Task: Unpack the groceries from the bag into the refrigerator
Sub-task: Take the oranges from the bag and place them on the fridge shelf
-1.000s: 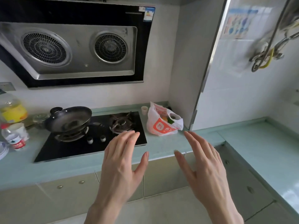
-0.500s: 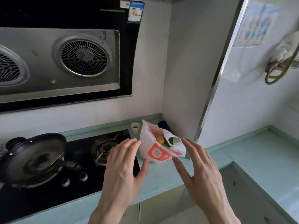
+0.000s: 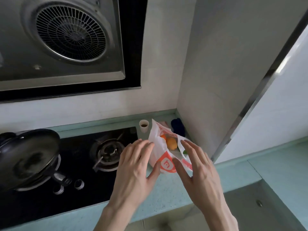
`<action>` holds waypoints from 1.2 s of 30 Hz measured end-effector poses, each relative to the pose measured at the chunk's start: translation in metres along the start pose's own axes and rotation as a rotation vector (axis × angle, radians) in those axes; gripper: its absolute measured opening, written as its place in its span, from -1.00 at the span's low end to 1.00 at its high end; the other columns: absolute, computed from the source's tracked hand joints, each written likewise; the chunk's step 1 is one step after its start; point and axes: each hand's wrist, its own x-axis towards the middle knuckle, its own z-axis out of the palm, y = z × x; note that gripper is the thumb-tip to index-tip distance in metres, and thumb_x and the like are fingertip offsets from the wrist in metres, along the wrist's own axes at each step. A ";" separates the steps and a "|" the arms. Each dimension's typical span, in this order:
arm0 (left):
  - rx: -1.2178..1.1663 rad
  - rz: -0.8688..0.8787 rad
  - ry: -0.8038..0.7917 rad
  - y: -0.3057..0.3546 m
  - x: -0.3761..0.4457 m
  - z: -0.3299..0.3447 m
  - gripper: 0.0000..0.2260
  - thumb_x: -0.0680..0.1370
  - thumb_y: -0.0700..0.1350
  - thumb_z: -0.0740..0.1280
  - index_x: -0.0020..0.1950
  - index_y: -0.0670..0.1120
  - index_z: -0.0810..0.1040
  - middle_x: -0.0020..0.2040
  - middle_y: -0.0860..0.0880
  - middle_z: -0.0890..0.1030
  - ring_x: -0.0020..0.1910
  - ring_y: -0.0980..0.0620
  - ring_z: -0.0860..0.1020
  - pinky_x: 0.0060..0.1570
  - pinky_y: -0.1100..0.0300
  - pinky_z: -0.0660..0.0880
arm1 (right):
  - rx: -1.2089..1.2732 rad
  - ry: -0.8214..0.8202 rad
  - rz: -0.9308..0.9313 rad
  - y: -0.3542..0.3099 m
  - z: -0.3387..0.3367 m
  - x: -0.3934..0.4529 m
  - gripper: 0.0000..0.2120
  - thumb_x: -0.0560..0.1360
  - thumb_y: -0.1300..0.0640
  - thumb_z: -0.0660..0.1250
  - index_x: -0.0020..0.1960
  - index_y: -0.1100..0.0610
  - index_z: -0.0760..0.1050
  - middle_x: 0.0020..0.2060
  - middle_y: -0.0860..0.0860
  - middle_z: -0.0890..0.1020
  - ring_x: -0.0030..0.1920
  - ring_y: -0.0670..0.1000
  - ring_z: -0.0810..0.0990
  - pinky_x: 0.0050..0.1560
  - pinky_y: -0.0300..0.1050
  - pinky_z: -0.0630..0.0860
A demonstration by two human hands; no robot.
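Note:
A white and orange plastic grocery bag (image 3: 162,161) stands on the pale green counter (image 3: 168,194) in the corner by the wall. Its mouth gapes, showing an orange fruit (image 3: 171,143) and something green (image 3: 184,152). My left hand (image 3: 135,172) is spread flat at the bag's left side, fingertips at its edge. My right hand (image 3: 198,170) is spread at the bag's right side, fingers over the handle loop. Neither hand grips anything. No refrigerator interior is in sight; a white panel with a metal edge (image 3: 273,104) rises on the right.
A black gas hob (image 3: 83,164) lies left of the bag, with a dark pan (image 3: 28,157) on its left burner. A small paper cup (image 3: 144,125) and a dark blue object (image 3: 178,126) stand behind the bag. A range hood (image 3: 66,39) hangs above.
The camera and both hands have closed in on the bag. The hands, which hovered short of it, now flank it at its sides.

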 end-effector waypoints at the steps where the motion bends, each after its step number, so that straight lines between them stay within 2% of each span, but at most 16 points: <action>1: 0.010 -0.009 -0.008 -0.002 0.007 0.008 -0.46 0.69 0.24 0.07 0.46 -0.11 0.49 0.41 0.01 0.50 0.46 -0.02 0.43 0.49 0.06 0.32 | 0.008 -0.016 -0.007 0.007 0.005 0.010 -0.50 0.65 -0.24 0.21 0.52 -0.09 0.34 0.46 -0.21 0.45 0.36 -0.13 0.50 0.31 -0.13 0.50; 4: 0.037 -0.028 -0.024 -0.009 0.029 0.034 -0.50 0.67 0.20 0.18 0.47 -0.09 0.48 0.41 0.02 0.49 0.47 -0.01 0.43 0.50 0.05 0.31 | 0.096 -0.058 -0.002 0.027 0.021 0.039 -0.54 0.66 -0.15 0.26 0.53 -0.11 0.35 0.47 -0.26 0.41 0.42 -0.29 0.38 0.35 -0.31 0.36; 6: 0.057 -0.036 -0.035 -0.014 0.043 0.053 -0.52 0.64 0.15 0.26 0.47 -0.09 0.47 0.42 0.02 0.49 0.48 0.00 0.41 0.51 0.05 0.28 | 0.222 -0.105 0.045 0.039 0.036 0.056 -0.55 0.66 -0.14 0.25 0.53 -0.11 0.36 0.44 -0.30 0.42 0.40 -0.37 0.36 0.30 -0.41 0.36; 9: 0.091 -0.068 -0.041 -0.021 0.062 0.082 -0.54 0.62 0.12 0.29 0.43 -0.10 0.50 0.41 0.00 0.51 0.46 -0.01 0.41 0.49 0.05 0.27 | 0.394 -0.207 0.137 0.061 0.065 0.073 -0.54 0.67 -0.15 0.24 0.53 -0.05 0.38 0.41 -0.28 0.45 0.12 -0.52 0.47 0.16 -0.49 0.42; 11: 0.108 -0.093 -0.055 -0.026 0.070 0.099 -0.54 0.62 0.13 0.26 0.42 -0.10 0.51 0.40 -0.01 0.52 0.45 0.00 0.41 0.48 0.04 0.30 | 0.448 -0.260 0.182 0.077 0.086 0.082 -0.55 0.66 -0.15 0.24 0.51 -0.04 0.40 0.41 -0.27 0.47 0.02 -0.53 0.51 0.10 -0.55 0.39; 14: 0.128 -0.133 -0.097 -0.032 0.079 0.122 -0.53 0.62 0.14 0.24 0.44 -0.09 0.51 0.40 -0.01 0.52 0.46 0.01 0.40 0.47 -0.02 0.38 | 0.465 -0.346 0.237 0.101 0.112 0.095 -0.53 0.66 -0.19 0.23 0.51 -0.07 0.40 0.40 -0.27 0.48 0.19 -0.46 0.49 0.18 -0.58 0.33; 16: 0.128 -0.151 -0.119 -0.034 0.084 0.133 -0.54 0.62 0.13 0.25 0.43 -0.09 0.50 0.39 -0.01 0.53 0.44 0.01 0.40 0.45 -0.05 0.41 | 0.453 -0.393 0.277 0.117 0.126 0.102 -0.53 0.66 -0.19 0.23 0.51 -0.07 0.40 0.39 -0.26 0.49 0.33 -0.30 0.48 0.25 -0.50 0.36; 18: 0.102 -0.149 -0.131 -0.034 0.090 0.142 -0.56 0.63 0.11 0.25 0.42 -0.09 0.50 0.37 -0.01 0.54 0.41 0.01 0.43 0.43 -0.04 0.43 | 0.381 -0.409 0.277 0.131 0.139 0.109 -0.55 0.66 -0.16 0.23 0.50 -0.04 0.41 0.40 -0.18 0.53 0.34 -0.14 0.54 0.24 -0.35 0.44; 20: 0.051 -0.141 -0.141 -0.031 0.098 0.152 -0.59 0.64 0.10 0.24 0.41 -0.08 0.49 0.35 0.01 0.54 0.37 0.03 0.47 0.43 0.06 0.42 | 0.285 -0.433 0.273 0.147 0.148 0.114 -0.59 0.67 -0.07 0.25 0.49 -0.02 0.41 0.41 -0.08 0.54 0.29 -0.02 0.60 0.21 -0.22 0.51; 22: -0.032 -0.146 -0.159 -0.026 0.108 0.164 -0.62 0.66 0.08 0.23 0.41 -0.06 0.50 0.33 0.04 0.55 0.34 0.08 0.49 0.41 0.18 0.40 | 0.209 -0.459 0.279 0.164 0.154 0.118 -0.56 0.66 0.00 0.28 0.52 0.00 0.36 0.44 -0.02 0.51 0.35 0.06 0.56 0.28 -0.08 0.52; 24: -0.153 -0.162 -0.198 -0.020 0.116 0.181 -0.67 0.66 0.03 0.24 0.39 -0.04 0.51 0.28 0.06 0.59 0.27 0.12 0.55 0.31 0.22 0.47 | 0.123 -0.463 0.265 0.181 0.157 0.124 -0.50 0.65 0.00 0.28 0.56 0.01 0.32 0.48 0.01 0.47 0.44 0.10 0.48 0.38 0.03 0.49; 27: -0.276 -0.225 -0.252 -0.015 0.125 0.214 -0.74 0.65 -0.05 0.27 0.33 0.00 0.53 0.15 0.07 0.63 0.06 0.12 0.61 0.04 0.22 0.57 | 0.028 -0.442 0.216 0.203 0.156 0.135 -0.47 0.62 -0.03 0.29 0.57 -0.01 0.29 0.50 -0.01 0.47 0.44 0.08 0.49 0.38 0.11 0.49; 30: -0.202 -0.189 -0.387 -0.022 0.126 0.247 -0.80 0.63 -0.14 0.28 0.24 0.00 0.54 0.06 0.02 0.63 -0.04 0.05 0.60 -0.12 0.19 0.52 | -0.029 -0.449 0.179 0.219 0.154 0.148 -0.45 0.61 -0.11 0.21 0.56 0.02 0.29 0.48 0.02 0.50 0.41 0.10 0.53 0.39 0.12 0.49; 32: -0.078 -0.110 -0.485 -0.029 0.124 0.261 -0.84 0.62 -0.15 0.27 0.16 -0.05 0.57 0.03 -0.02 0.64 -0.01 -0.02 0.62 -0.03 0.17 0.48 | -0.061 -0.450 0.148 0.229 0.152 0.152 -0.45 0.60 -0.09 0.25 0.55 0.02 0.30 0.45 0.03 0.52 0.39 0.10 0.55 0.38 0.11 0.50; 33: -0.004 -0.098 -0.550 -0.033 0.123 0.265 -0.83 0.63 -0.13 0.25 0.17 -0.07 0.57 0.05 -0.04 0.64 0.04 -0.05 0.63 0.08 0.13 0.48 | -0.081 -0.452 0.134 0.234 0.152 0.153 -0.44 0.60 -0.07 0.29 0.56 0.03 0.29 0.46 0.03 0.52 0.40 0.10 0.54 0.39 0.11 0.49; 36: 0.223 -0.178 -0.755 -0.049 0.118 0.265 -0.63 0.64 -0.01 0.21 0.43 -0.07 0.41 0.28 -0.06 0.53 0.34 -0.10 0.48 0.50 -0.01 0.23 | -0.138 -0.459 0.127 0.241 0.151 0.158 -0.38 0.58 -0.06 0.37 0.57 0.06 0.28 0.48 0.07 0.49 0.41 0.15 0.53 0.41 0.14 0.49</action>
